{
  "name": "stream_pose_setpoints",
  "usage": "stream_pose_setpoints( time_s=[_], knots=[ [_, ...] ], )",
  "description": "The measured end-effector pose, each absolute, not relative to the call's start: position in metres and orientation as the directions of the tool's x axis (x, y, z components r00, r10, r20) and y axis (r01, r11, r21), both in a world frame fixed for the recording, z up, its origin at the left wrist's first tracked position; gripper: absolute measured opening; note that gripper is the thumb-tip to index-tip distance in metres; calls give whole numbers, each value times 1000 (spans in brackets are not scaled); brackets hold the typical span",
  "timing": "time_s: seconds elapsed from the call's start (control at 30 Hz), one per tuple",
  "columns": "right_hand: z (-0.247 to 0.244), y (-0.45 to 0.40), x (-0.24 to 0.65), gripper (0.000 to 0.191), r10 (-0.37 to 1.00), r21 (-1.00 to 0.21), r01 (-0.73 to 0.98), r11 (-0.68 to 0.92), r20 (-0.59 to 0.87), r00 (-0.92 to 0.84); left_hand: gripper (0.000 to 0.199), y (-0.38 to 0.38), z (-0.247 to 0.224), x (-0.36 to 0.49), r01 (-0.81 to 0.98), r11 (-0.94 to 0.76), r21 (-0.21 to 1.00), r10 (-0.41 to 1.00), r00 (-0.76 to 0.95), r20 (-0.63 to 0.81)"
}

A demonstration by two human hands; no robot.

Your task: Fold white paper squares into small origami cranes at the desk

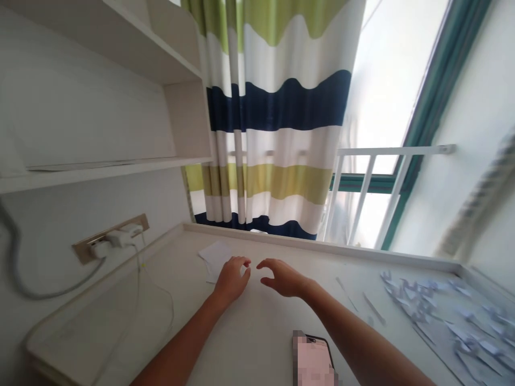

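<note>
My left hand [233, 277] hovers over the white desk, fingers curved and apart from the thumb, with nothing seen between them. Just behind and left of it lies a white sheet of paper [213, 257], partly covered by that hand. Facing it across a small gap, my right hand [281, 276] has its thumb and fingers parted in a loose curve, also holding nothing. A phone [314, 356] with a pinkish screen lies on the desk below my right forearm.
Many folded paper pieces [422, 300] are spread at the right of the desk [249, 332]. Two thin strips [374, 308] lie nearer. Plugs [120, 236] sit in a wall socket at left, with a cable [171, 300] trailing over the desktop. A shelf [100, 171] overhangs the left side.
</note>
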State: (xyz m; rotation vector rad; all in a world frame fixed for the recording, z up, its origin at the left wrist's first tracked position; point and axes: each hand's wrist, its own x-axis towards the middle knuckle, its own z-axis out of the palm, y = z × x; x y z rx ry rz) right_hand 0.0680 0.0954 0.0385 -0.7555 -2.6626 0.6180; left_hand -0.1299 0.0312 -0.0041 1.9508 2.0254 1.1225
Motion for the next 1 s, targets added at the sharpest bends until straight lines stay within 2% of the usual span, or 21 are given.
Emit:
stream_pose_setpoints(
  time_s=[0.1, 0.23, 0.4, 0.57, 0.7, 0.77, 0.87, 0.93, 1.0],
  knots=[
    [30, 92, 16, 46, 481, -405, 391, 827, 148, -864, 39, 6, -13, -173, 890, 11, 456, 918, -190, 348],
    [17, 98, -28, 50, 408, -323, 359, 876, 94, -908, 41, -10, -22, -201, 897, 56, 439, 955, -176, 237],
    [12, 109, -41, 33, 318, -238, 300, 924, 39, -947, 19, -10, -20, -212, 875, -2, 484, 962, -130, 240],
    [12, 113, -33, 35, 286, -202, 269, 942, 55, -957, 18, -9, -18, -215, 896, -70, 438, 970, -41, 239],
    [14, 117, -28, 34, 324, -178, 306, 935, 81, -943, 31, -7, -20, -212, 937, -39, 348, 951, -71, 300],
    [20, 118, -26, 37, 373, -205, 342, 917, 138, -918, 33, -8, -19, -210, 929, 6, 370, 926, -145, 350],
    [33, 118, -16, 52, 493, -315, 402, 860, 308, -814, 33, -10, -10, -204, 869, 64, 491, 858, -299, 418],
    [42, 118, -1, 66, 588, -461, 401, 791, 396, -705, 28, -9, -2, -194, 784, -43, 619, 796, -348, 495],
    [50, 117, 21, 71, 694, -613, 381, 692, 419, -585, 26, -1, 7, -175, 631, -195, 751, 747, -401, 530]
  ],
)
